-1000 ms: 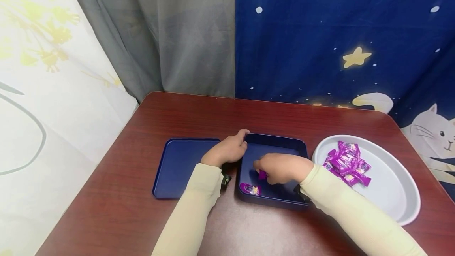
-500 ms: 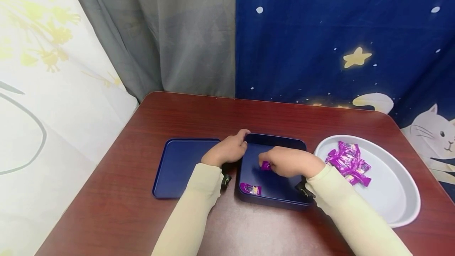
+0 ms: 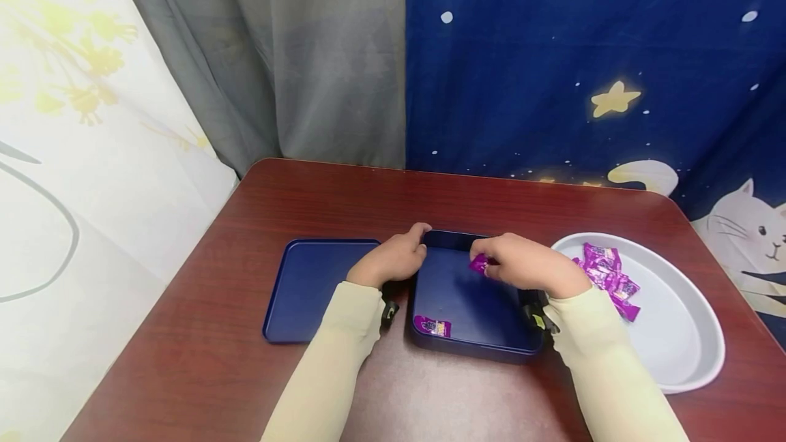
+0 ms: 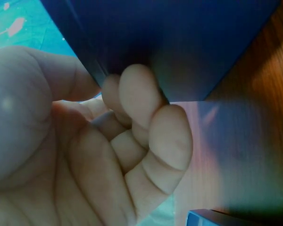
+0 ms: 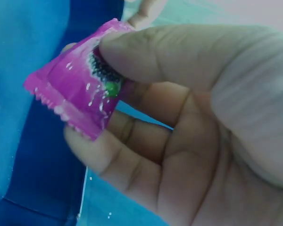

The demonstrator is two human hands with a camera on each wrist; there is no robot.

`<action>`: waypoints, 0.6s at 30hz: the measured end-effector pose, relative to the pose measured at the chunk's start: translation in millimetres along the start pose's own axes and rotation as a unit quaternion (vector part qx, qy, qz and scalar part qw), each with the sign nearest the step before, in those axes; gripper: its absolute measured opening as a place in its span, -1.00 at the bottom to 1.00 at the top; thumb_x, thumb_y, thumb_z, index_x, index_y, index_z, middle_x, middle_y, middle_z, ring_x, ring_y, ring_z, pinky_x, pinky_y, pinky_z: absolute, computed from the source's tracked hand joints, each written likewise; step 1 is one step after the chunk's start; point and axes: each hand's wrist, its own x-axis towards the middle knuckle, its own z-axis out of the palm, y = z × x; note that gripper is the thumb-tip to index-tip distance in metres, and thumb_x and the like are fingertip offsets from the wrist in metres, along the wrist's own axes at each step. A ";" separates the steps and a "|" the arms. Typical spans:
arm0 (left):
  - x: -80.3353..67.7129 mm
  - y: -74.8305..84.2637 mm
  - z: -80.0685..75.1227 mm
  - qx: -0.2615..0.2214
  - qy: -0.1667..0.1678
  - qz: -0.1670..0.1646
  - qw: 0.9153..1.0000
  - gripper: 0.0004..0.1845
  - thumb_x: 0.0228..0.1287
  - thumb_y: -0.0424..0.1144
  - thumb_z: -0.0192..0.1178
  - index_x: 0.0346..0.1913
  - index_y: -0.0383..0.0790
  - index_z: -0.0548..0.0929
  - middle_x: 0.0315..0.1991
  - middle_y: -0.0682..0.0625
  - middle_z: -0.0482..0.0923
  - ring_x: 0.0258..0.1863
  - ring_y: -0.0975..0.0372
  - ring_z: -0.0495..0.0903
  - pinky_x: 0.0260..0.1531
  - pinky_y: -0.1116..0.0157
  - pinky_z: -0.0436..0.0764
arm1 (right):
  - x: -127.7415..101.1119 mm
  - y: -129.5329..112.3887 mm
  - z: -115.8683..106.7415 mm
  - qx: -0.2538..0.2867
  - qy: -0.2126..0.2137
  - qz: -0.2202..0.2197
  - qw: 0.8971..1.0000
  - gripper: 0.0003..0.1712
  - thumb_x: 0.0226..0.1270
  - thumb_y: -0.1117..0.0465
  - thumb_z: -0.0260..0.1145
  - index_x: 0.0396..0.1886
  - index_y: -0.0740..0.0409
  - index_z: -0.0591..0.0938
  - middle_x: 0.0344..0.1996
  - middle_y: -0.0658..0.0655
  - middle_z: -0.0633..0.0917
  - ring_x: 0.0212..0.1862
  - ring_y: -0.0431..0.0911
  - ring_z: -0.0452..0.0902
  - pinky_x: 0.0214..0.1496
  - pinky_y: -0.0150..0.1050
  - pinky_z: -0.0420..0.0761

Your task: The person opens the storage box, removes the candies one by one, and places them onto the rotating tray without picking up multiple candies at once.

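My right hand [image 3: 518, 261] pinches a purple wrapped candy [image 3: 479, 263] above the far right part of a blue rectangular box [image 3: 467, 343]. In the right wrist view the candy [image 5: 78, 80] sits between thumb and fingers, its crimped wrapper edge and dark berry print showing. A second purple candy [image 3: 432, 326] lies in the box's near left corner. At the left wall of the box is my left hand [image 3: 393, 258], holding it near the far left corner. The left wrist view shows its curled fingers [image 4: 170, 139] against the box's outer side [image 4: 170, 42], the thumb reaching behind the edge.
A blue lid-like tray [image 3: 319, 278] lies left of the box, partly behind the left hand. To the right stands a white oval tray [image 3: 675, 333] with a pile of purple candies [image 3: 604, 271]. A brown table [image 3: 344, 196] bears everything, with curtains behind.
My right hand has lifted the candy from the lower middle of the box and carried it right and toward the far side. The left hand stays at the box's left wall.
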 end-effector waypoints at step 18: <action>0.6 -0.7 0.6 0.000 0.001 -0.001 1.000 -0.50 0.58 -0.20 -0.14 0.49 -0.10 0.18 0.36 -0.13 0.40 0.29 0.11 0.44 0.29 0.07 0.36 | -17.3 6.5 -7.5 0.002 0.058 0.024 0.998 -0.77 0.28 0.42 0.28 -0.17 0.07 0.70 -0.37 -0.08 0.61 -0.29 -0.13 0.49 -0.13 -0.09 0.55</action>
